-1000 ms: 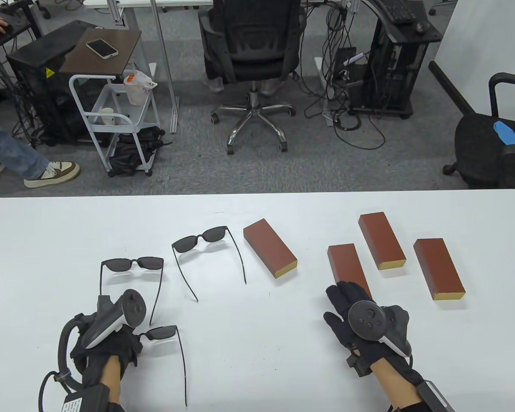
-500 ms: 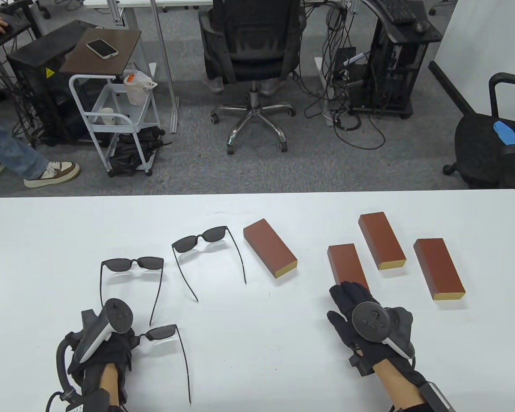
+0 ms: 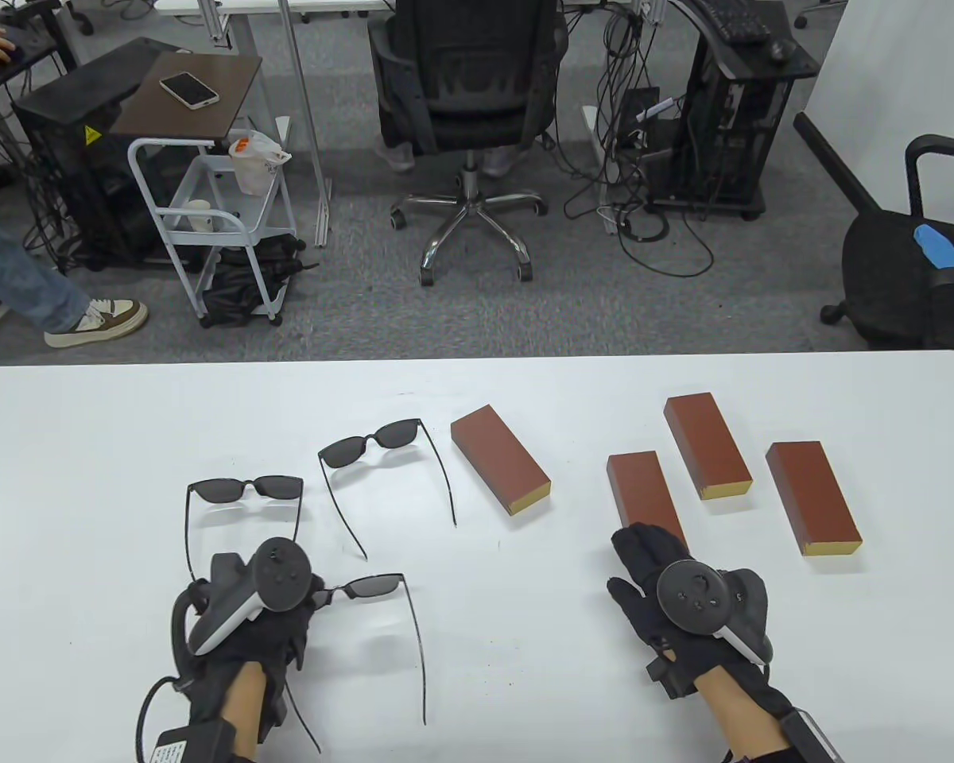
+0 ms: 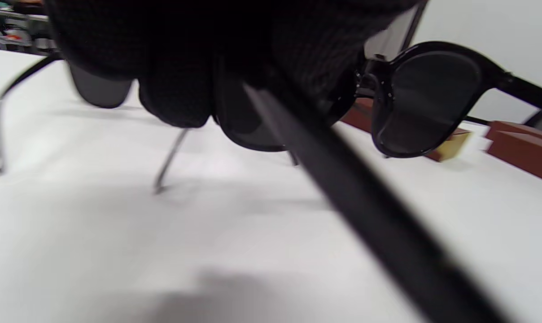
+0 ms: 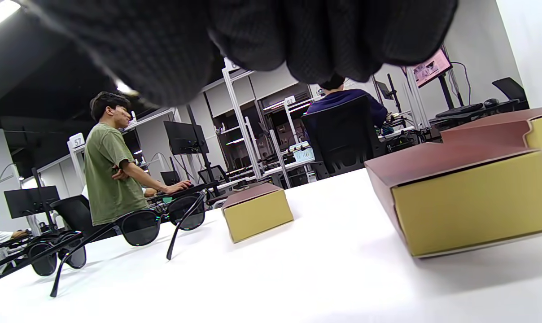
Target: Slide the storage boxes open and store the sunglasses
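Sunglasses (image 3: 370,586) (black, dark lenses)

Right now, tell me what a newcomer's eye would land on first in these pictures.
First, the left hand at the table's near left, its fingers gripping a pair of black sunglasses by one lens. Then four closed reddish-brown storage boxes, one mid-table and three grouped right, where the right hand rests at the nearest box. Two more sunglasses stand unfolded beyond the left hand.

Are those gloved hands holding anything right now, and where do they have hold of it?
The left hand grips the nearest sunglasses by one lens end. The right hand holds nothing, beside a brown box.
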{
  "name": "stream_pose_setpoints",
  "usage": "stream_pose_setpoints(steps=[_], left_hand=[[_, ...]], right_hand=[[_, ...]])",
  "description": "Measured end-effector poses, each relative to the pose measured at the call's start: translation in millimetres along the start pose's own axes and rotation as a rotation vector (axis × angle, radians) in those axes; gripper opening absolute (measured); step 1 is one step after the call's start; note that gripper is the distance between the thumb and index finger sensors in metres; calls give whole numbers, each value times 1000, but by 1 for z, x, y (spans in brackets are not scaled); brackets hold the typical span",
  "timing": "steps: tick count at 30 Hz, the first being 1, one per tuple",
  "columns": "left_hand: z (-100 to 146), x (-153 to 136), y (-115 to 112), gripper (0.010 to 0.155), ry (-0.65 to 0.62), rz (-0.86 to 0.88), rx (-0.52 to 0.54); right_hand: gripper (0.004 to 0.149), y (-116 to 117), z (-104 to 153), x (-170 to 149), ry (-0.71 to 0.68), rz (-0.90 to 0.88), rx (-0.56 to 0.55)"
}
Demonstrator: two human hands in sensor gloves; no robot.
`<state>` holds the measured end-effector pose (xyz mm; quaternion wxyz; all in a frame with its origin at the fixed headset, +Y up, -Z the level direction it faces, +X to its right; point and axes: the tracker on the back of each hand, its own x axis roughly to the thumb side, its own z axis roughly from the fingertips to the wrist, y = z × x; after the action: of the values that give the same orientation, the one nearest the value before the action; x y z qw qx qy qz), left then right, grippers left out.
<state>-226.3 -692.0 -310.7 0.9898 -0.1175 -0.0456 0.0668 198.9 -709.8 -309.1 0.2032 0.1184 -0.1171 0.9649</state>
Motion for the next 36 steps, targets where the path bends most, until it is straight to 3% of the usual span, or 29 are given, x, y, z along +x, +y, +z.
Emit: stream_pose_setpoints(steps=[7, 14, 23, 28, 31, 36], left_hand=[[-12, 91, 4, 43, -241, -21, 23], [-15, 142, 6, 43, -362, 0, 16], [-17, 157, 4, 43, -395, 18, -21], [-18, 157, 2, 43, -392, 67, -54], [-18, 154, 3, 43, -365, 134, -61], [-20, 142, 4, 47, -320, 397, -36]], right_hand=[[58, 4, 1, 6, -66, -52, 54], [60, 7, 0, 13, -138, -166, 121], [55, 6, -1, 12, -114, -451, 126], [46, 6, -1, 12, -104, -465, 116], [42, 5, -1, 11, -63, -509, 97], [38, 1, 0, 4, 18, -573, 16]])
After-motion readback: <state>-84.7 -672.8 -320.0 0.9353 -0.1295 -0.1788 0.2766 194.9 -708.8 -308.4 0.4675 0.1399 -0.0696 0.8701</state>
